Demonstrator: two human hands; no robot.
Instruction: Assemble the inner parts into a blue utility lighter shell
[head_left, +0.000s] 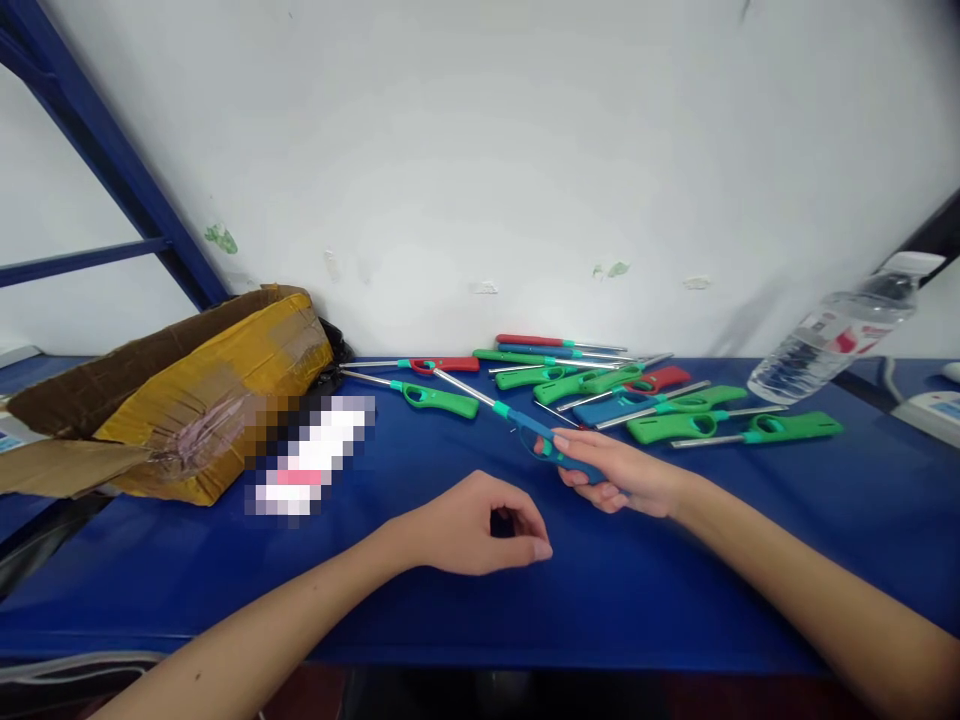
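My right hand (611, 470) is wrapped round the handle of a blue long-nosed lighter (534, 430), above the blue tabletop (465, 620). Its metal nozzle points up and to the left. Nearer the front edge, my left hand (487, 525) curls into a ring, thumb and fingertips together, with nothing visible in it. Behind my hands lie more lighters: a green lighter (442, 400) and a red lighter (450, 364) on the left. To the right is a loose heap of several others, among them a green lighter (806, 427) and a blue lighter (604, 410).
An opened cardboard box (217, 400) with yellow tape lies at the left, beside a pixelated patch. A clear water bottle (832, 335) stands tilted in view at the right. A white wall (480, 180) rises behind the table, and a blue metal frame (112, 140) is at the left.
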